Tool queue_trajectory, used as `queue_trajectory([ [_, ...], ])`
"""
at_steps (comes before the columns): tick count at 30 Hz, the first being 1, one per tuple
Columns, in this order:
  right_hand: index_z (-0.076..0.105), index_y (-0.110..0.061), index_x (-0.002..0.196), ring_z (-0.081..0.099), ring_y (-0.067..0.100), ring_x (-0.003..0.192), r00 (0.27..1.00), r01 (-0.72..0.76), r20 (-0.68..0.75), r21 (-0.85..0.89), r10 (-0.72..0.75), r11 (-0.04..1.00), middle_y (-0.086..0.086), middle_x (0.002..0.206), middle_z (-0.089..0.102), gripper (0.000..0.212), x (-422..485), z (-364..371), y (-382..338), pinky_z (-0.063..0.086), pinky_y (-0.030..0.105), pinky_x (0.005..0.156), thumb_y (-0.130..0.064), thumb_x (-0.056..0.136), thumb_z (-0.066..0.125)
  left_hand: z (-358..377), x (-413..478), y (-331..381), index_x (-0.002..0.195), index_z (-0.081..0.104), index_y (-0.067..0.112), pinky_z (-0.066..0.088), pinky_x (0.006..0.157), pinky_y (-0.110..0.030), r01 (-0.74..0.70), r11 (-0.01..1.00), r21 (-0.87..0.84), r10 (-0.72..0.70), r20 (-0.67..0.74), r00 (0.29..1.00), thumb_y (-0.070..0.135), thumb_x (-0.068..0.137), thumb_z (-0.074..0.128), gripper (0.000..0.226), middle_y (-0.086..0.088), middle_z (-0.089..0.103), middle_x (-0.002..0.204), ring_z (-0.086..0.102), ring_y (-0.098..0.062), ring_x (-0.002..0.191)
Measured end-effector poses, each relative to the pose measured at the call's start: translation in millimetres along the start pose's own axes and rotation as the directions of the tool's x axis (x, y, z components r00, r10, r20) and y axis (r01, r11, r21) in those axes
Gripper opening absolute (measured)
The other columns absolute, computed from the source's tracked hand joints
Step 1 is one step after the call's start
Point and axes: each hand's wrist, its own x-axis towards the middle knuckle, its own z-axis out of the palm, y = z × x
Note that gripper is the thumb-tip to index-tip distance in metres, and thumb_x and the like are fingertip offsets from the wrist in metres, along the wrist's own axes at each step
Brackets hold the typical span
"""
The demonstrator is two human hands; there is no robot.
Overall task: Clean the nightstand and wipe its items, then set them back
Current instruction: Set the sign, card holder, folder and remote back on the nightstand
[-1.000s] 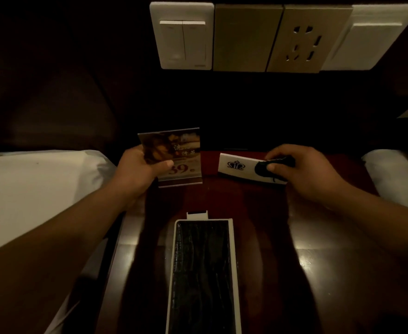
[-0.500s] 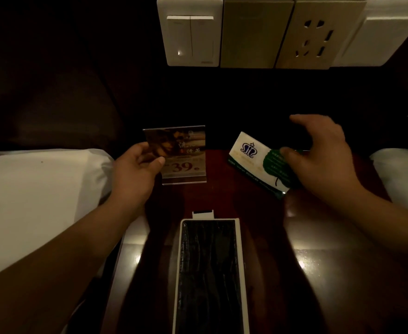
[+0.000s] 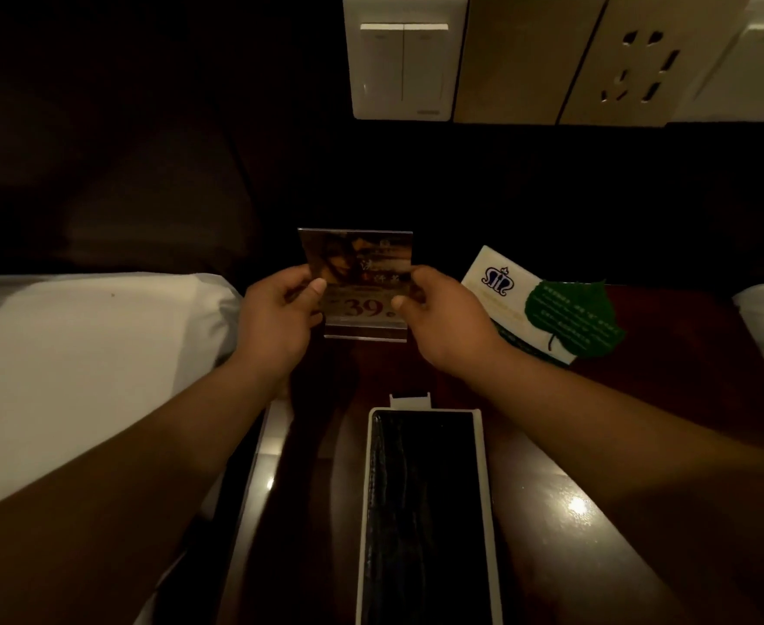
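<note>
Left hand [image 3: 276,318] pinches the clear acrylic sign stand [image 3: 362,281] at its 9 o'clock edge. Right hand [image 3: 443,322] has left the glossy leaf-print card [image 3: 546,304], now lying flat at 1 o'clock on the polished dark nightstand [image 3: 596,489], and pinches the stand's 3 o'clock edge. Likely squaring it back in place. Black textured tray [image 3: 425,512] rests at 6 o'clock.

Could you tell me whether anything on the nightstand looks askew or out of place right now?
The white card with the green leaf lies at a slant at the back right, not squared with the nightstand edge. Both hands hold the acrylic sign upright. Nothing looks spilled or damaged.
</note>
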Motion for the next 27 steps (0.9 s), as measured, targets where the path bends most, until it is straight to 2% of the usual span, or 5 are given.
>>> queue_trajectory([
  [11,0.036,-0.026,0.066,0.039,0.008,0.052,0.996,0.037,-0.081,0.022,-0.035,0.999,-0.004,0.059,0.04,0.037,7.5,8.4,9.5,0.029,0.027,0.048,-0.022,0.101,0.049,-2.3,1.5,-7.3,0.101,0.069,0.028,0.057,0.076,-0.019,-0.026,0.999,-0.019,0.026,-0.009,1.0,0.013,0.103,0.049,0.025,0.007,0.073,0.1,0.071,-0.006,0.096],
  [15,0.058,-0.017,0.097,0.057,0.013,0.076,1.0,0.004,0.01,0.046,-0.004,0.999,-0.002,0.085,0.061,0.012,5.7,3.5,4.0,0.043,0.028,0.068,-0.027,0.1,0.051,-4.0,-1.0,-8.6,0.113,0.069,0.02,0.058,0.09,-0.04,-0.018,0.999,0.029,0.018,-0.007,1.0,0.015,0.102,0.05,0.023,-0.004,0.074,0.106,0.07,-0.019,0.103],
  [18,0.053,-0.019,0.134,0.058,0.011,0.104,0.998,-0.04,-0.04,0.071,0.043,0.997,-0.001,0.123,0.061,0.043,-12.7,-20.5,11.5,0.048,0.026,0.085,-0.03,0.094,0.061,-8.4,-10.6,-10.3,0.125,0.062,0.027,0.056,0.09,-0.036,-0.026,0.998,0.059,0.027,-0.021,0.999,0.021,0.1,0.056,0.027,0.001,0.07,0.11,0.068,-0.012,0.103],
  [23,0.049,-0.016,0.136,0.047,0.033,0.121,0.94,0.005,-0.299,-0.469,-0.164,0.883,0.012,0.131,0.054,0.056,-51.6,-107.1,61.5,0.043,0.041,0.097,-0.032,0.084,0.064,-19.4,-65.7,-31.4,0.105,0.067,0.044,0.055,0.076,-0.029,0.095,0.995,-0.035,-0.099,-0.164,0.981,0.018,0.095,0.062,0.028,0.011,0.072,0.096,0.07,-0.008,0.092],
  [27,0.036,-0.012,0.146,0.043,0.04,0.124,0.986,-0.131,-0.162,-0.649,0.032,0.749,0.018,0.136,0.049,0.083,-43.4,-122.6,79.0,0.041,0.05,0.098,-0.045,0.079,0.073,8.3,-109.1,-47.5,0.093,0.068,0.041,0.053,0.06,-0.023,0.176,0.981,-0.078,-0.186,-0.141,0.972,0.0,0.091,0.06,0.042,0.013,0.07,0.077,0.068,-0.007,0.071],
])
